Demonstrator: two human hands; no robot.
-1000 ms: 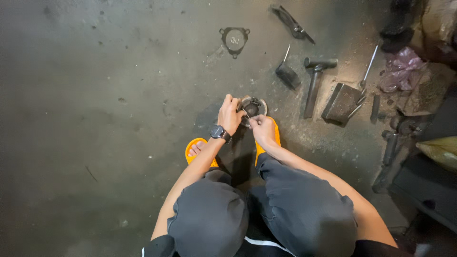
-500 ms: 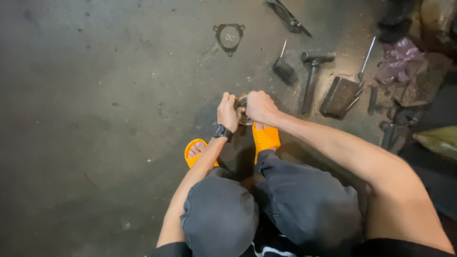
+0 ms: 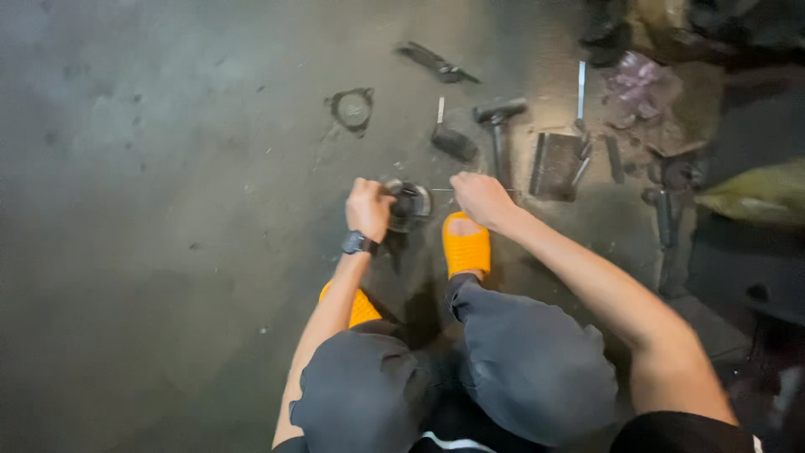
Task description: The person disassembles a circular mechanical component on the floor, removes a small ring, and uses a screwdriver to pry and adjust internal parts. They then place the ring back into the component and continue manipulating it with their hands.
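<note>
I squat over a grey concrete floor (image 3: pixel 151 252) in orange slippers (image 3: pixel 466 243). My left hand (image 3: pixel 369 208), a black watch on its wrist, is closed on a round metal part (image 3: pixel 409 205) resting on the floor. My right hand (image 3: pixel 481 198) sits to the right of that part, fingers curled around a thin metal rod whose tip points at the part. The hand hides most of the rod. A hammer (image 3: pixel 498 126) lies just beyond my right hand.
A round flanged metal piece (image 3: pixel 352 109) lies farther out on the floor. A dark brush-like tool (image 3: pixel 453 141), a flat metal plate (image 3: pixel 555 164), a long thin tool (image 3: pixel 580 92) and a dark tool (image 3: pixel 436 62) are scattered ahead. Rags and clutter fill the right side.
My right hand has moved off the round part to its right side, now drawn back with the thin rod. My left hand stays on the part. The view shifted slightly.
</note>
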